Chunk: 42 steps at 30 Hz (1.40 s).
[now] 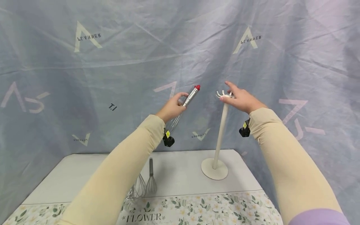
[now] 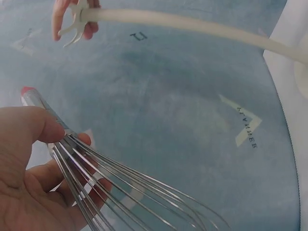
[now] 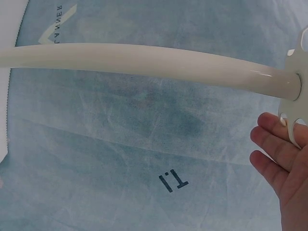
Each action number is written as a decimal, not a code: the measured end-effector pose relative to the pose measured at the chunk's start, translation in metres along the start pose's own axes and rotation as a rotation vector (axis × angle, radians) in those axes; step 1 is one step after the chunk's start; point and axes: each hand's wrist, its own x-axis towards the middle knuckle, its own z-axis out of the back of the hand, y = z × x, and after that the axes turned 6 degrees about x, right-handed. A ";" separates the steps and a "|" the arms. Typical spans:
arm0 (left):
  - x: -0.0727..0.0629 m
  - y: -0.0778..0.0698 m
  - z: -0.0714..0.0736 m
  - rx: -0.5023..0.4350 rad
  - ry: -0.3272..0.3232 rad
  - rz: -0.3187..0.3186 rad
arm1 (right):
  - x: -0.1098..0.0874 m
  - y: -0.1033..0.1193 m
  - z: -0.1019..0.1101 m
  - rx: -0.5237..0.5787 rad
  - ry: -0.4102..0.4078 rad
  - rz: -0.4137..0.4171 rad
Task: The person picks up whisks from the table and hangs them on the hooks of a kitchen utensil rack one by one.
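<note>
My left hand [image 1: 172, 107] grips a wire whisk [image 2: 120, 178] where its silver handle meets the wires. The handle, tipped in red, slants up toward the right, and the wire loops hang below the hand. At the right, my right hand [image 1: 240, 98] holds the rim of the hook top of a white stand [image 1: 222, 128], thumb at the near side. Several curved hooks [image 1: 218, 93] stick out beside the thumb. In the right wrist view, three fingers [image 3: 274, 142] show around the edge of the hook disc. The whisk is held left of the stand, apart from it.
The stand's round base [image 1: 209, 173] rests on a white table [image 1: 180, 175]. Two more whisks, a slim one [image 1: 151, 184] and a wider one [image 1: 137, 189], lie by the left forearm, which partly hides the wider. A floral mat [image 1: 197, 207] covers the near edge; a grey-blue curtain [image 1: 126, 72] hangs behind.
</note>
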 end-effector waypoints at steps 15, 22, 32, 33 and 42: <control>-0.001 -0.007 -0.028 -0.006 0.044 -0.046 | 0.002 -0.004 -0.002 -0.012 -0.017 0.024; -0.006 -0.008 -0.040 0.024 0.054 -0.067 | 0.003 -0.006 -0.004 -0.022 -0.025 0.024; -0.004 -0.010 -0.051 0.013 0.077 -0.079 | 0.001 -0.003 -0.003 -0.029 -0.023 0.009; -0.003 -0.010 -0.052 0.019 0.072 -0.082 | 0.001 -0.003 -0.003 -0.027 -0.021 0.009; -0.001 -0.007 -0.063 0.043 0.067 -0.096 | 0.001 -0.003 -0.002 -0.024 -0.015 0.003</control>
